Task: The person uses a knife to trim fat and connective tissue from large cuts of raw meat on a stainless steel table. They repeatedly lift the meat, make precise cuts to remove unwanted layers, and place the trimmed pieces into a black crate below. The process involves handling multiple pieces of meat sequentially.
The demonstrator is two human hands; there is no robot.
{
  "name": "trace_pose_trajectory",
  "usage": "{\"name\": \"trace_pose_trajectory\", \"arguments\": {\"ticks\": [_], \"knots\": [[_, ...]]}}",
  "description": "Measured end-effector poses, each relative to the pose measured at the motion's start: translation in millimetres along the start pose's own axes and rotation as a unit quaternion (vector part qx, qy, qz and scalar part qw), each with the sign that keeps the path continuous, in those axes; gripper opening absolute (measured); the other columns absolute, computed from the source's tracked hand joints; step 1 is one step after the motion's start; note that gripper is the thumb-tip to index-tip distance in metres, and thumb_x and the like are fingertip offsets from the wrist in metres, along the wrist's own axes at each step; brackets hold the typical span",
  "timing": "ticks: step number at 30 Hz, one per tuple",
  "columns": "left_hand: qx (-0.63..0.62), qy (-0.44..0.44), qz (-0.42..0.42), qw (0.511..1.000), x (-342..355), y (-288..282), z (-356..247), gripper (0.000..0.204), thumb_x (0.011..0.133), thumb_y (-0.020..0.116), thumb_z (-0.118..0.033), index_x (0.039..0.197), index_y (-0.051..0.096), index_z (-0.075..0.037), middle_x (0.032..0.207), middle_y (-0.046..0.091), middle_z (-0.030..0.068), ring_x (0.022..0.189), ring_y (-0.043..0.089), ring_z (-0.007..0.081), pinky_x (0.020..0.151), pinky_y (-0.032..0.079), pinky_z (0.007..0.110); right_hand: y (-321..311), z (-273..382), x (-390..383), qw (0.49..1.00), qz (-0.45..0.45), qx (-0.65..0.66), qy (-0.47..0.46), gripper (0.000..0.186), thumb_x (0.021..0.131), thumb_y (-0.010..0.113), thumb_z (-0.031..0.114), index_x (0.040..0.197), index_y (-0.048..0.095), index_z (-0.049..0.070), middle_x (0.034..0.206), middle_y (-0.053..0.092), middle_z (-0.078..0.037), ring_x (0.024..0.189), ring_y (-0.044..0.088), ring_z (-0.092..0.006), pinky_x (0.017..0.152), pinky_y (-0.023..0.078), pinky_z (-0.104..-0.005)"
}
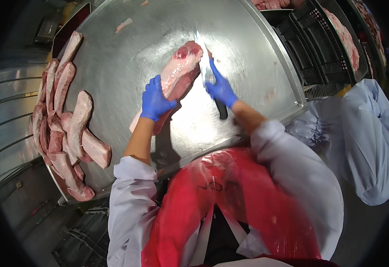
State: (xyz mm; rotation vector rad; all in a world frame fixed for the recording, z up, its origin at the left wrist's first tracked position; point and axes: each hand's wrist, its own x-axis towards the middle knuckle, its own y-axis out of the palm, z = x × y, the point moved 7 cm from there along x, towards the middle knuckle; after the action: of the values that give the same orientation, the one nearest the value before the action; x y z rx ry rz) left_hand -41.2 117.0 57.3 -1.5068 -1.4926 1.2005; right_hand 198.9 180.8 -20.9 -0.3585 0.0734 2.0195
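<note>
A long pale pink loin of meat (179, 73) lies at a slant on the metal table, its cut red end pointing away from me. My left hand (156, 100), in a blue glove, presses on its near part with the fingers wrapped over the side. In my blue-gloved right hand (222, 90) is a knife (205, 66). The blade points away from me, close beside the far end of the loin; I cannot tell whether it touches. Below the hand the black handle sticks out, and one finger stretches forward along the blade.
Several long meat pieces (81, 115) are heaped along the table's left edge. Small scraps (124, 25) lie on the far part of the metal table (256, 40). Black crates (314, 40) with meat stand at the far right. Near them is a person in a pale coat (368, 138).
</note>
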Motion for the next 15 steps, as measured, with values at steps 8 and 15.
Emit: {"name": "trace_pose_trajectory", "arguments": {"ticks": [8,15], "knots": [[-0.011,-0.001,0.012,1.000,9,8,-5,0.110,0.058,0.085,-0.040,0.147,0.034,0.001,0.134,0.051,0.0227,0.117,0.055,0.0416,0.099,0.048,0.049,5,0,-33,0.991,0.038,0.116,-0.062,0.090,0.090,0.058,0.006,0.162,0.010,0.031,0.075,0.066,-0.010,0.059,0.062,-0.0157,0.055,0.053,-0.0303],[-0.024,0.025,-0.022,0.999,18,11,-15,0.106,0.060,0.085,-0.042,0.144,0.036,0.001,0.131,0.052,0.0243,0.117,0.055,0.0418,0.099,0.048,0.048,3,21,-19,1.000,0.020,-0.015,0.004,0.089,0.091,0.060,0.011,0.162,0.009,0.029,0.079,0.066,-0.011,0.062,0.062,-0.0172,0.058,0.055,-0.0340]]}}
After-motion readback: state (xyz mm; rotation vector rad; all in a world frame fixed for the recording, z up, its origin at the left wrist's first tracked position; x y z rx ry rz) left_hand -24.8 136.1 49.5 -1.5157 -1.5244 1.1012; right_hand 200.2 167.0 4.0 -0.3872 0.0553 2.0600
